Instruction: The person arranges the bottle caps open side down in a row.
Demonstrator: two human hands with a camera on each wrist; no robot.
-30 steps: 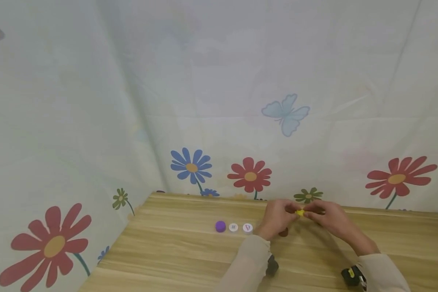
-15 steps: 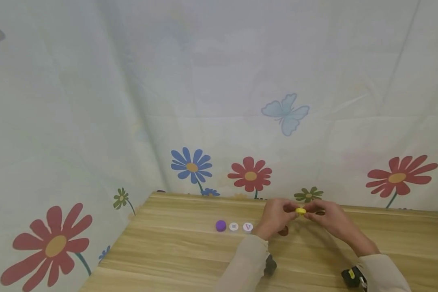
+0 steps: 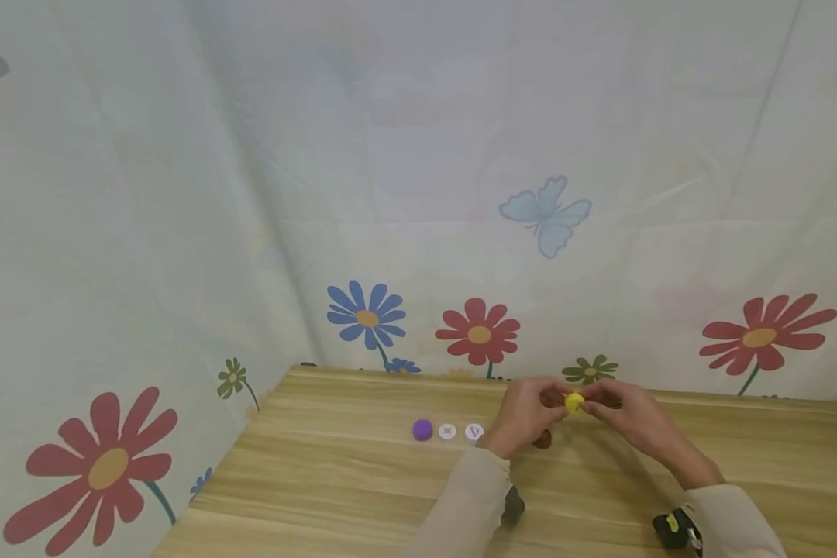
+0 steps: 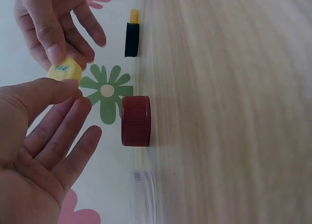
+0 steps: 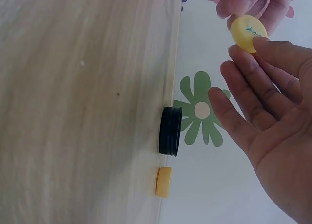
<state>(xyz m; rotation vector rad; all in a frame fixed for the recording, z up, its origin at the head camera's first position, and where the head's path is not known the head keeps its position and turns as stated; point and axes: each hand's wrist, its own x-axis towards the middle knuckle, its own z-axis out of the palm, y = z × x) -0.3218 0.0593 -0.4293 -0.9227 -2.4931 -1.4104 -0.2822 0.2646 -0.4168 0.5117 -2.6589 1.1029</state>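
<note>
A small yellow bottle cap point(image 3: 574, 403) is held above the table between both hands, its round top turned to the head camera. Blue-green writing marks that top in the wrist views. My left hand point(image 3: 526, 411) pinches one side with thumb and index finger; my right hand point(image 3: 631, 415) pinches the other the same way. In the left wrist view the left hand's other fingers spread loosely, with a dark red ribbed cap point(image 4: 135, 121) beyond them on the table. In the right wrist view a black cap point(image 5: 170, 131) stands past the right hand's fingers.
Left of the hands, a purple cap point(image 3: 422, 430) and two printed white caps point(image 3: 447, 432) lie in a row. A clear cap point(image 4: 143, 197) and an orange-yellow cap point(image 5: 164, 181) also sit on the wooden table point(image 3: 335, 480). A flower-printed cloth point(image 3: 404, 155) hangs behind.
The yellow cap has turned between the fingertips: from a side-on edge its round top has tipped up toward the head camera. Both hands stay in nearly the same place.
</note>
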